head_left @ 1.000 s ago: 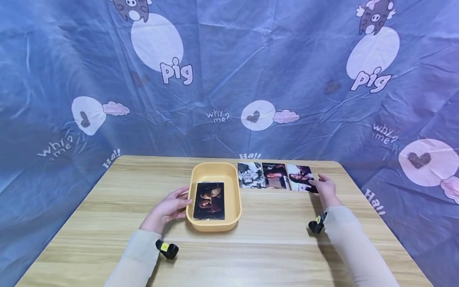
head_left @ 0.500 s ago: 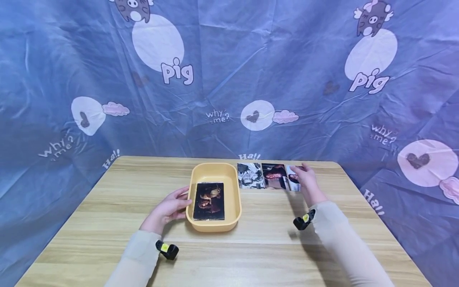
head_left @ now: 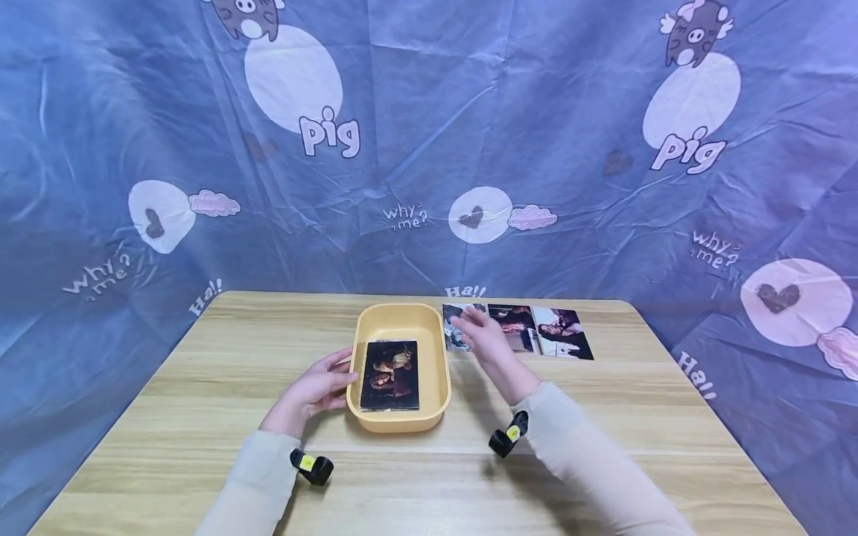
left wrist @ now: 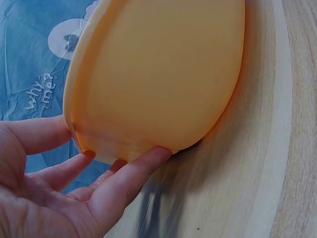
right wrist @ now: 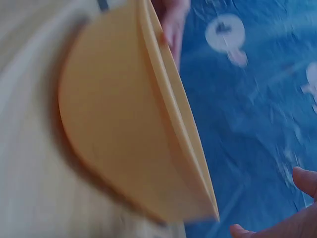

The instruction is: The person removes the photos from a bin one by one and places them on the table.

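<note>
A yellow plastic tray [head_left: 401, 426] stands on the table with a dark photo card [head_left: 390, 376] lying in it. My left hand [head_left: 323, 387] holds the tray's left side, thumb at the rim and fingers against the outer wall [left wrist: 163, 74]. My right hand [head_left: 488, 344] hovers with spread fingers and holds nothing. Beneath it, a black-and-white photo card [head_left: 456, 339] is partly covered. Beside that lie a reddish photo card [head_left: 519, 327], also partly hidden, and a photo card of a dark-haired figure [head_left: 563, 333]. In the right wrist view the tray wall [right wrist: 119, 114] fills the middle.
The wood-grain table [head_left: 402, 476] ends at a blue patterned cloth [head_left: 402, 149] hanging behind it. A black wrist camera [head_left: 312, 467] is strapped to the left wrist and another wrist camera [head_left: 508, 435] to the right.
My right hand has left the rightmost photo card, swept left across the row and now hovers over the black-and-white card. The left hand and tray have stayed put.
</note>
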Tool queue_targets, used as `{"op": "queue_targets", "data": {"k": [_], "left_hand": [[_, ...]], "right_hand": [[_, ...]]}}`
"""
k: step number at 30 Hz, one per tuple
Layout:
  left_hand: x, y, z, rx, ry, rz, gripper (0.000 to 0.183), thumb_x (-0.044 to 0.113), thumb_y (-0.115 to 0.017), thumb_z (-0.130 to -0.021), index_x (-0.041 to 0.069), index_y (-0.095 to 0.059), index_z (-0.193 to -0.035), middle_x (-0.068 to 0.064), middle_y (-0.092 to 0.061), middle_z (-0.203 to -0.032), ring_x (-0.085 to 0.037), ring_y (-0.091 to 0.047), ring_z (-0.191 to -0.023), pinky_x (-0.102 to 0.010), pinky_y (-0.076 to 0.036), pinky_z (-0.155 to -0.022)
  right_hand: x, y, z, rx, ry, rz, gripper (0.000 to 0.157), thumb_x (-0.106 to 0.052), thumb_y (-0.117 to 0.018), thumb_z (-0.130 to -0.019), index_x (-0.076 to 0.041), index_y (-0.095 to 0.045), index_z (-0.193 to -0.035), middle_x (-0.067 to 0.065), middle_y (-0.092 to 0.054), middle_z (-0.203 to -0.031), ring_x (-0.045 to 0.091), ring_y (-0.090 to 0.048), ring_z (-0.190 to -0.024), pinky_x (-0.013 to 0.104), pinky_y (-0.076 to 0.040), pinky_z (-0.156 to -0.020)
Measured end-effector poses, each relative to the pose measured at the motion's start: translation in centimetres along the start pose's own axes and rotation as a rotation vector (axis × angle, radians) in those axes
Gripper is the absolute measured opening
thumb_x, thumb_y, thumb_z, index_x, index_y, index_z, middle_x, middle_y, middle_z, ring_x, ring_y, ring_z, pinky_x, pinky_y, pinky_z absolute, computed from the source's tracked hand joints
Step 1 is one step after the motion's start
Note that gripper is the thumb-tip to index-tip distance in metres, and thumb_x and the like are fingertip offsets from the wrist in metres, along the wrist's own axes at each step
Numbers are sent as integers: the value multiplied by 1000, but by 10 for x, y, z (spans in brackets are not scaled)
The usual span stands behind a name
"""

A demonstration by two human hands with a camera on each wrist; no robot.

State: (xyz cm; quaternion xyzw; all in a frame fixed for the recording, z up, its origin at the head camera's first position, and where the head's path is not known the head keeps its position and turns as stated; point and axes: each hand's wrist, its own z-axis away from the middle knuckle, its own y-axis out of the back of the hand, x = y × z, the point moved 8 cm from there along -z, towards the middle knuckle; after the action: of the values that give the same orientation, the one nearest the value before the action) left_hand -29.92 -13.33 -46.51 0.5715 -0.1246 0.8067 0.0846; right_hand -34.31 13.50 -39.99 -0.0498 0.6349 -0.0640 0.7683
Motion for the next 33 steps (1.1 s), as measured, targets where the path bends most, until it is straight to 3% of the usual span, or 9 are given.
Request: {"op": "queue_targets", "data": {"k": [5, 11, 16, 18, 23, 27, 29, 31, 33], "left_hand": [[0, 0, 0, 2, 1, -2, 68, -1, -49, -95, 3, -14, -154, -29, -21, -155, -40, -52, -125, -51, -53, -93], [-1, 0, -1, 5, 1, -2, 68, -1, -49, -95, 3, -15, -154, -29, -22, -155, -37, -55, -121, -50, -55, -91], [-1, 0, -2, 0, 1, -1, 68, 0, -49, -95, 3, -15, -154, -29, -23, -155, -36, -56, -120, -49, -55, -91], [-1, 0, -3, -5, -1, -2, 69, 0, -50, -94, 3, -15, -154, -29, -22, -155, -35, -57, -119, -49, -55, -91], [-1, 0, -3, -13, 5, 0, 68, 0, -50, -95, 3, -15, -154, -29, -22, -155, -31, -60, -114, -47, -56, -91], [2, 1, -4, -11, 6, -1, 69, 0, -51, -95, 4, -15, -154, -28, -22, -155, -28, -61, -111, -46, -56, -91], [3, 2, -5, -14, -1, -6, 70, 0, -51, -94, 4, -15, -154, -29, -22, -155, -29, -61, -111, -48, -55, -92], [4, 2, -5, -15, -4, -10, 70, 0, -51, -94, 4, -14, -154, -29, -21, -155, -29, -60, -113, -50, -54, -94], [4, 2, -5, -20, -6, -13, 70, 0, -51, -94, 3, -14, -154, -29, -21, -155, -30, -59, -114, -51, -53, -94]], "right_hand": [[16, -36, 10, -56, -18, 24, 67, -1, -58, -92, 10, -22, -147, 30, -28, -152, 40, -33, -140, 43, -32, -117], [40, -61, 16, -90, -68, 123, 69, -7, -62, -91, 15, -25, -144, 34, -32, -148, 43, -37, -136, 46, -34, -115], [60, -70, 16, -93, -119, 176, 74, -12, -65, -90, 16, -23, -144, 35, -28, -150, 44, -35, -136, 51, -32, -115], [66, -73, 16, -83, -134, 205, 73, -14, -66, -89, 16, -26, -143, 33, -34, -147, 42, -40, -133, 51, -36, -113], [75, -78, 15, -63, -133, 230, 57, -5, -65, -86, 15, -40, -133, 28, -57, -123, 41, -59, -111, 46, -50, -99], [78, -77, 10, -26, -123, 297, 62, 4, -63, -80, 18, -38, -134, 31, -53, -130, 36, -58, -110, 42, -48, -103], [79, -76, 8, -14, -133, 327, 66, 6, -62, -76, 19, -37, -136, 30, -51, -132, 28, -56, -98, 35, -49, -97], [80, -76, 7, -8, -145, 334, 67, 7, -61, -74, 18, -38, -136, 25, -54, -123, 17, -51, -78, 25, -49, -81], [81, -77, 7, -13, -156, 318, 66, 7, -60, -74, 18, -38, -135, 19, -54, -113, 11, -39, -61, 20, -40, -64]]}}
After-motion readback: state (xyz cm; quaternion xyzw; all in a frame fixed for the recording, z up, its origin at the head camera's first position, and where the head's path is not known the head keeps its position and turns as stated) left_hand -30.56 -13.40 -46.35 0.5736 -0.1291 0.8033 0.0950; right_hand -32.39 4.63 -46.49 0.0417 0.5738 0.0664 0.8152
